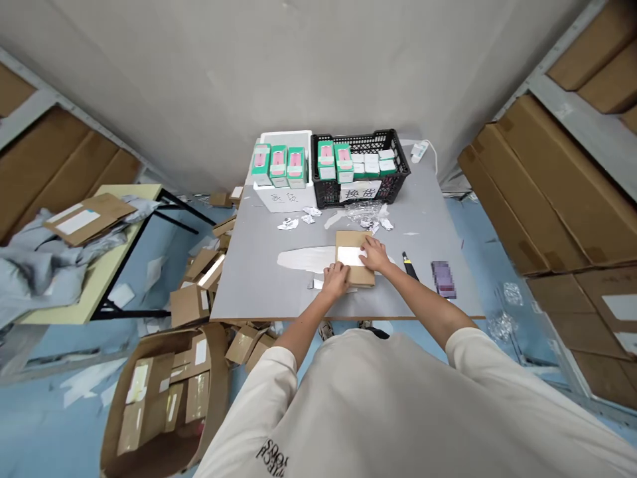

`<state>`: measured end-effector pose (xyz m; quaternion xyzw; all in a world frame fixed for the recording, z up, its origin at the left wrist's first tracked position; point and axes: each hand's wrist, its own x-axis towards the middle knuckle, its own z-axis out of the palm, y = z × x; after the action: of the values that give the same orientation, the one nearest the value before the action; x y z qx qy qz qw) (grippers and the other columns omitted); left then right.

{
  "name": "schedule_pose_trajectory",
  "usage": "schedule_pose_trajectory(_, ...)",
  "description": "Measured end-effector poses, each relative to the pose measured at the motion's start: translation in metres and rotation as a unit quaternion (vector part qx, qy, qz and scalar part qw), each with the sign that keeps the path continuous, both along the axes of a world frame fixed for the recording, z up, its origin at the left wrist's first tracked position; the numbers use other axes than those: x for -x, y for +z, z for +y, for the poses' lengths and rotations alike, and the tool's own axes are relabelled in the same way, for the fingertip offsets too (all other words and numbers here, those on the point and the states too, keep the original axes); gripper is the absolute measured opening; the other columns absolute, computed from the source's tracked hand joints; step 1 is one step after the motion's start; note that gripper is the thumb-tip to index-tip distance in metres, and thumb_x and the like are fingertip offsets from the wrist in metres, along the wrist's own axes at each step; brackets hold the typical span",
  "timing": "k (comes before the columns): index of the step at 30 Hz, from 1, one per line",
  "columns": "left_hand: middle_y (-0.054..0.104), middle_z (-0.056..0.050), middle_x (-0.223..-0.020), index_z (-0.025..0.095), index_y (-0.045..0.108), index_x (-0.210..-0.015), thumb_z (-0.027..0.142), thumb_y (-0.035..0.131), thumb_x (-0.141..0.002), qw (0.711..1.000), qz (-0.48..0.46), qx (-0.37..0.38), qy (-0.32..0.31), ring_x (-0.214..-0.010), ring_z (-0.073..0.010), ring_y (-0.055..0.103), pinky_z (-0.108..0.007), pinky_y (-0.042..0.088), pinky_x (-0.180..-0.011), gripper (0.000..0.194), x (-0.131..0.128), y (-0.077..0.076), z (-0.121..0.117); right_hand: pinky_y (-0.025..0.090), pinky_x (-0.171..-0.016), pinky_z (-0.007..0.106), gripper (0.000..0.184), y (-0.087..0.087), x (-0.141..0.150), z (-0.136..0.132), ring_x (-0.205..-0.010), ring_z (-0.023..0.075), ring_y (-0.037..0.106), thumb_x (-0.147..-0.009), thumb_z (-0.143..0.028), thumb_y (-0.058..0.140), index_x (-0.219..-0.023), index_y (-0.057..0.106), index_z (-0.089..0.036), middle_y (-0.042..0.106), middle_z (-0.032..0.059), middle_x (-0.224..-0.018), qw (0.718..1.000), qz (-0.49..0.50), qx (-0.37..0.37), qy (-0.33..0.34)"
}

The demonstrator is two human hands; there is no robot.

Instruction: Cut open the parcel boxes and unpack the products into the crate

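Note:
A small brown cardboard box lies on the grey table, with a white label on its upper face. My left hand is closed at the box's near left edge, fingers bent against it. On the right side of the box, my right hand has its fingers curled at the label's right end; whether it pinches the label itself is not clear. A box cutter with a black and yellow handle rests to the right of my right hand.
A white bin and a black crate with green-and-white boxes stand at the table's back. Crumpled paper and clear plastic lie before them. A blurred phone-like object is at right. A large carton holds opened boxes.

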<state>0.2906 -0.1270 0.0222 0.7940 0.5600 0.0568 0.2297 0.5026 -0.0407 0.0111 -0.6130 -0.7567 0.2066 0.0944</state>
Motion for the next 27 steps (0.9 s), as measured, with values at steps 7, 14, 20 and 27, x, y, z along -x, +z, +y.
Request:
schedule_pose_trajectory(7,0.051,-0.011,-0.135,0.028,0.054,-0.131,0.017,0.071,-0.082,1.0,0.023,-0.011,0.01,-0.126,-0.0329,0.045,-0.047,0.035,-0.105,0.053,-0.008,0.0,-0.004,0.029,-0.113,0.058,0.02,-0.001,0.002,0.059,-0.144,0.0367,0.033,-0.081,-0.031,0.07,-0.095,0.059,-0.022,0.044,0.0156,-0.155,0.995,-0.015,0.033,0.093)
schedule_pose_trajectory(14,0.053,-0.012,-0.136,0.028,0.053,-0.129,0.013,0.067,-0.084,0.998,0.054,-0.027,0.031,-0.127,-0.0322,0.048,-0.046,0.036,-0.106,0.05,-0.003,0.004,0.005,0.037,-0.103,0.053,0.013,-0.004,-0.019,0.062,-0.117,0.0358,0.05,-0.08,-0.033,0.067,-0.088,0.065,-0.022,0.061,0.0136,-0.117,0.999,-0.016,0.031,-0.007)
schedule_pose_trajectory(20,0.068,-0.012,-0.113,0.024,0.047,-0.135,0.019,0.058,-0.094,0.991,0.039,0.03,0.128,-0.109,-0.0302,0.064,-0.043,0.043,-0.099,0.043,0.013,-0.004,0.026,0.044,-0.098,0.049,0.014,-0.005,-0.059,0.04,-0.11,0.0355,0.055,-0.082,-0.028,0.065,-0.094,0.069,-0.022,0.064,0.0155,-0.112,0.993,-0.015,0.036,-0.108)
schedule_pose_trajectory(27,0.071,-0.014,-0.112,0.023,0.039,-0.15,0.021,0.045,-0.097,0.982,-0.04,0.067,0.172,-0.104,-0.0311,0.069,-0.04,0.048,-0.09,0.053,0.012,-0.01,0.053,0.048,-0.088,0.04,0.018,-0.007,-0.066,-0.01,-0.101,0.0319,0.062,-0.088,-0.025,0.059,-0.104,0.066,-0.022,0.068,0.013,-0.106,0.989,-0.005,0.051,-0.142)
